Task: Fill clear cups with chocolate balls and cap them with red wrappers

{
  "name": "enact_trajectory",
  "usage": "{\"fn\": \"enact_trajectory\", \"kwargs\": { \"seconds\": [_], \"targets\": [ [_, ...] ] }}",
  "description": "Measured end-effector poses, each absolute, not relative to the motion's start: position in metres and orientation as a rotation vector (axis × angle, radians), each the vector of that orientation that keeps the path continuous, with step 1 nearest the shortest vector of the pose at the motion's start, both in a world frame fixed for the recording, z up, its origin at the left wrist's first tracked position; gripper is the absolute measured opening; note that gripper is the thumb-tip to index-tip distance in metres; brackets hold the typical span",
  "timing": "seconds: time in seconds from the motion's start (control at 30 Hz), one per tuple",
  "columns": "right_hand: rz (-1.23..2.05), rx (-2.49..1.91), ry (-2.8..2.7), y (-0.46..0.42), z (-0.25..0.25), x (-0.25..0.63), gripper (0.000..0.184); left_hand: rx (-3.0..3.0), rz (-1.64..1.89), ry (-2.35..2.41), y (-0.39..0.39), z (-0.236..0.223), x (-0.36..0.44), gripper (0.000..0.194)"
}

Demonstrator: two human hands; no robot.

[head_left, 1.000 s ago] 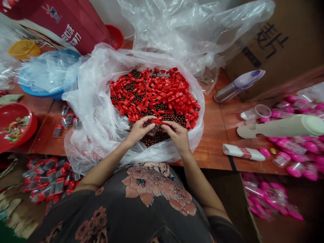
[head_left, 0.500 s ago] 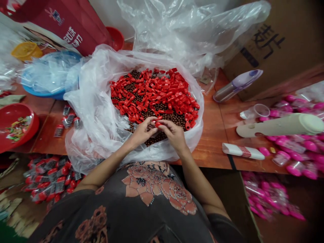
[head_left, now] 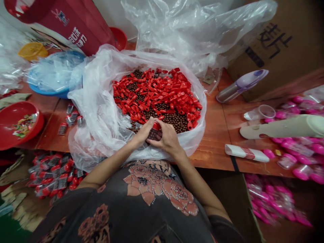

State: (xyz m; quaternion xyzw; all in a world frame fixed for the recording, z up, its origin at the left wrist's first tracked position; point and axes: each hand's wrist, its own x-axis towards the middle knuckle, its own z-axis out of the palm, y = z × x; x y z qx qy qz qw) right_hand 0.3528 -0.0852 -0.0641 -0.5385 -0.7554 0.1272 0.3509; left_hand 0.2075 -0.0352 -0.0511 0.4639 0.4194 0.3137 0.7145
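Both hands meet over the front of a bed of small brown balls (head_left: pixel 178 123) in a white plastic bag (head_left: pixel 199 135). Between them is a red-topped clear container (head_left: pixel 156 126), its lower part mostly covered by fingers. My left hand (head_left: pixel 143 132) presses against its left side with fingers closed together. My right hand (head_left: pixel 169 135) curls around the right side, thumb underneath. Just beyond the hands, a heap of small red plastic scoop-like pieces (head_left: pixel 174 87) lies on the balls.
Left are a blue basin (head_left: pixel 37 88) of clear plastic pieces, a red bowl (head_left: pixel 5 136) and small red-capped containers (head_left: pixel 62 128). A purple-topped bottle (head_left: pixel 240 86), a pale cylinder (head_left: pixel 278 127) and pink-capped containers (head_left: pixel 301 172) are on the right. A cardboard box (head_left: pixel 301 64) stands behind.
Small red pieces were at my fingertips before; now a red-topped clear container is between my hands. The hands have lowered slightly and closed in, and the view has shifted a little.
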Motion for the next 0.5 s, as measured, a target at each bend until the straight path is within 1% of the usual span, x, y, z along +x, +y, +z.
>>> {"fn": "enact_trajectory", "kwargs": {
  "seconds": [0.27,0.33,0.43,0.5],
  "targets": [
    [0.101,-1.479,-2.136,-0.077,-0.049,0.353,0.059,0.950,0.770,1.024,-0.042,-0.047,0.218,0.052],
    [0.084,-1.463,-2.154,-0.075,-0.048,0.354,0.056,0.939,0.773,1.041,-0.042,-0.046,0.218,0.056],
    [0.073,-1.433,-2.160,-0.073,-0.050,0.354,0.053,0.903,0.760,1.046,-0.042,-0.047,0.218,0.068],
    [0.046,-1.405,-2.168,-0.072,-0.052,0.353,0.054,0.906,0.757,1.045,-0.042,-0.048,0.217,0.069]
  ]
}}
